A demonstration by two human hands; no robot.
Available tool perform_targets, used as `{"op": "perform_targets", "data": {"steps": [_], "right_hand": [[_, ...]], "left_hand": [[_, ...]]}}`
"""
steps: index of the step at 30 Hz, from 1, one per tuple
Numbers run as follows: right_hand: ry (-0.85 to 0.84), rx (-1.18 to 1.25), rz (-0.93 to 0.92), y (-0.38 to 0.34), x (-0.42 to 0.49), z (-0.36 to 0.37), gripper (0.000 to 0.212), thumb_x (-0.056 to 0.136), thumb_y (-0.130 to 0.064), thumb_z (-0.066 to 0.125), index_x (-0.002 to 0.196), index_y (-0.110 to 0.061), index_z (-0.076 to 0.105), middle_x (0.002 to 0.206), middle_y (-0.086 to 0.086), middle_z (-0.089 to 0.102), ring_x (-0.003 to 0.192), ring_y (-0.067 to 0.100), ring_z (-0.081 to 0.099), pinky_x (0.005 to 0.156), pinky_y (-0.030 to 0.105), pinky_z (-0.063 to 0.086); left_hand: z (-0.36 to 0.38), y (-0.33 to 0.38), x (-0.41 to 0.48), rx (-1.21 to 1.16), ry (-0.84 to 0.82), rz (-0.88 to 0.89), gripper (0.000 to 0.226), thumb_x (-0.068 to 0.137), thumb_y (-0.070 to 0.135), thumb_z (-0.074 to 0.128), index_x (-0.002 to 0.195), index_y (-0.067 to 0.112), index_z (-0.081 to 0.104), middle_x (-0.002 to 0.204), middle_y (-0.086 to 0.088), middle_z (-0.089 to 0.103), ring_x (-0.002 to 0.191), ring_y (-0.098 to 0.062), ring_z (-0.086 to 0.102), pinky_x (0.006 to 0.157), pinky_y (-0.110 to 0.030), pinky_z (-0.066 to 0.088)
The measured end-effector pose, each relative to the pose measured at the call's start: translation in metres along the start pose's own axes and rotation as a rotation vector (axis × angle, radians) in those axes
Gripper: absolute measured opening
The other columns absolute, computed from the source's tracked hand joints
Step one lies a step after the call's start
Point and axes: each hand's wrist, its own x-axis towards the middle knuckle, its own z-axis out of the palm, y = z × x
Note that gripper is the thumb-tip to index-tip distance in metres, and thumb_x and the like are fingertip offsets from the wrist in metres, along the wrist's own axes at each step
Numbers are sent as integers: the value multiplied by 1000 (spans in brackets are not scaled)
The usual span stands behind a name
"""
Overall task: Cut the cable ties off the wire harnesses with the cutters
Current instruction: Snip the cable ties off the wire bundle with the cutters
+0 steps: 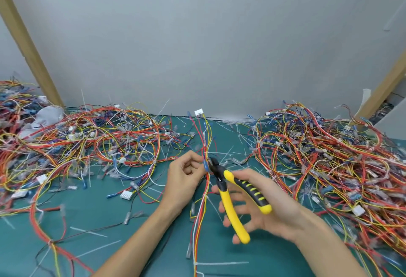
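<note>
Near edge of desk [87, 221]: wire harness [198, 221] trails toward you, white cable tie [196, 263] uncut on it.

Mid-desk: your left hand [184, 177] pinches harness between thumb and fingertips, likely to keep it taut for the cut. Your right hand [274, 208] holds cutters [229, 208], thumb on upper handle, fingers spread behind lower one. Handles apart, head at bundle (blade tips too small to tell).

Either side: left pile [87, 144], right pile [329, 162], probably done versus waiting.

Far edge: white connector [198, 113].

No writing readable anywhere.
</note>
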Motion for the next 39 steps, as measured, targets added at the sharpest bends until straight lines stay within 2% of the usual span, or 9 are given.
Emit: {"op": "perform_targets", "data": {"steps": [3,8,11,13,18,28,33,36,39], "right_hand": [[43,17,-7,1,3,0,64,84,-53,52,121,-2,64,89,15,58,77,30,59,68,49,54],[67,49,-29,0,5,-3,64,81,-53,52,118,-3,66,88,15,59,74,29,61,66,49,55],[58,47,-30,1,6,-2,64,79,-53,54,117,-2,67,90,17,60,75,30,61,66,49,55],[73,46,-45,1,8,0,65,78,-53,56,116,-2,67,89,16,60,75,30,61,65,48,55],[113,40,-65,1,8,3,66,76,-55,55,115,-4,68,86,14,62,71,28,62,62,45,55],[248,-70,-121,3,13,10,42,97,-40,46,111,-8,69,73,5,62,58,19,58,47,31,50],[292,-125,-144,4,14,11,36,96,-36,49,109,-9,68,74,6,65,59,19,60,49,34,52],[277,-78,-123,5,15,12,38,95,-39,51,111,-8,67,76,8,66,61,22,62,52,38,56],[296,-110,-143,5,15,11,35,93,-37,55,106,-9,70,76,8,62,59,21,60,49,35,53]], "left_hand": [[0,0,0,30,-10,1,18,85,3,70,73,10,58,53,12,51,52,-2,41,50,-12,35],[1,1,0,59,-2,-6,19,83,7,73,71,13,60,57,-2,49,54,-10,40,50,-19,35],[1,2,-1,110,-6,-1,16,83,8,73,72,13,63,59,-7,52,57,-16,43,55,-31,37],[2,2,-1,146,4,3,15,83,9,73,73,12,64,59,-9,53,57,-18,43,55,-34,37],[2,4,-3,194,-7,16,14,84,12,74,73,10,65,60,-18,57,55,-16,45,54,-32,39],[1,3,-3,211,-21,8,17,84,14,74,74,6,64,64,-26,59,54,-18,43,53,-32,36],[0,3,-3,215,-32,12,16,84,13,73,73,8,64,64,-24,60,54,-17,43,52,-32,36],[1,1,-3,263,-26,35,15,84,13,74,72,11,64,61,-16,61,52,-12,43,50,-27,38],[1,0,-4,300,-19,49,17,83,10,73,70,13,62,59,-12,59,50,-10,42,50,-23,39]]}}
